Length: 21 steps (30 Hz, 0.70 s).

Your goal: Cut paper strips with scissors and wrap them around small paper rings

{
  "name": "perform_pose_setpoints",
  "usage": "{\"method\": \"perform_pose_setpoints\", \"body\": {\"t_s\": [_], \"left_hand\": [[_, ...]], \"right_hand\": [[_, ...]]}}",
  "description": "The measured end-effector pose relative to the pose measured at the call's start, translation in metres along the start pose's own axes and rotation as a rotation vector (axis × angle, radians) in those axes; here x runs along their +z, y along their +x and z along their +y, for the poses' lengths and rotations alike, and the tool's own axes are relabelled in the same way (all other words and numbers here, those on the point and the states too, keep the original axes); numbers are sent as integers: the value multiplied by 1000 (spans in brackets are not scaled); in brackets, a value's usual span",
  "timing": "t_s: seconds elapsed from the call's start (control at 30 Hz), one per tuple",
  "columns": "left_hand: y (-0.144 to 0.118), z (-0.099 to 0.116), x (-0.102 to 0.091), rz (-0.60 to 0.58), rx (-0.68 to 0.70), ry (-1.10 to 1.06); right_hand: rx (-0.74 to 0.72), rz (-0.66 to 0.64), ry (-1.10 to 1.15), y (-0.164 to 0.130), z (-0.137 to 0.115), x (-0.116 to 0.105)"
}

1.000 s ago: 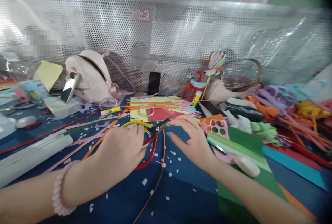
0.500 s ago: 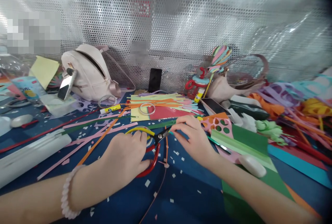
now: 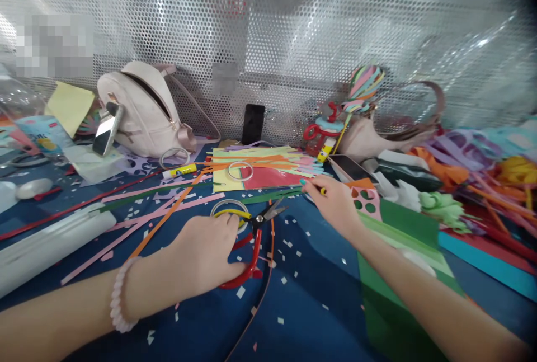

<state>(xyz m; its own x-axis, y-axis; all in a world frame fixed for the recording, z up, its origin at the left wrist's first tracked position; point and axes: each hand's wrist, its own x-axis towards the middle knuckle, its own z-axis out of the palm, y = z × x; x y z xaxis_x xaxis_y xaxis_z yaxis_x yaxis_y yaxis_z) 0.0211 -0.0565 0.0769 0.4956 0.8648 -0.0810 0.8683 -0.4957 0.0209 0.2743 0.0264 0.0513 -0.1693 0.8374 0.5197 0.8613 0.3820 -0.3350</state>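
My left hand [image 3: 205,255] grips a pair of scissors [image 3: 259,221] by its red and yellow handles. The dark blades are parted and point right, over the blue cloth. My right hand [image 3: 333,202] is off to the right of the blades, fingers pinched together. A small teal spot shows at its fingertips, and I cannot make out what they hold, if anything. A small yellow and black end [image 3: 323,191] shows beside the fingers. Behind the hands, cut paper strips [image 3: 268,161] lie over red and yellow sheets, with a metal ring [image 3: 240,170] on top.
A glue stick [image 3: 180,171] and a pale backpack [image 3: 140,113] are at back left. White rolled sheets [image 3: 54,244] lie left. Green paper [image 3: 394,306] and a heap of coloured scraps [image 3: 482,166] are at right. A perforated metal panel [image 3: 289,32] stands behind. Paper bits dot the cloth.
My right hand has moved right, away from the scissors' blades, which have opened. My left hand still holds the scissors in nearly the same place. The view has shifted slightly.
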Motion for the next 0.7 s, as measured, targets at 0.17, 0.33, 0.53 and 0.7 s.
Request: {"method": "perform_pose_setpoints", "body": {"t_s": [0.17,0.33,0.53,0.7], "left_hand": [[2,-1,3,38,4,-238],[3,-1,11,82,-38,-445],[-1,8,16,83,42,-617],[-6,13,17,132,89,-603]], "right_hand": [[-87,-146,-39,-1,13,15],[-223,-340,134,-14,-20,11],[-149,-591,626,-40,-72,-2],[34,-593,995,-52,-75,9]]}}
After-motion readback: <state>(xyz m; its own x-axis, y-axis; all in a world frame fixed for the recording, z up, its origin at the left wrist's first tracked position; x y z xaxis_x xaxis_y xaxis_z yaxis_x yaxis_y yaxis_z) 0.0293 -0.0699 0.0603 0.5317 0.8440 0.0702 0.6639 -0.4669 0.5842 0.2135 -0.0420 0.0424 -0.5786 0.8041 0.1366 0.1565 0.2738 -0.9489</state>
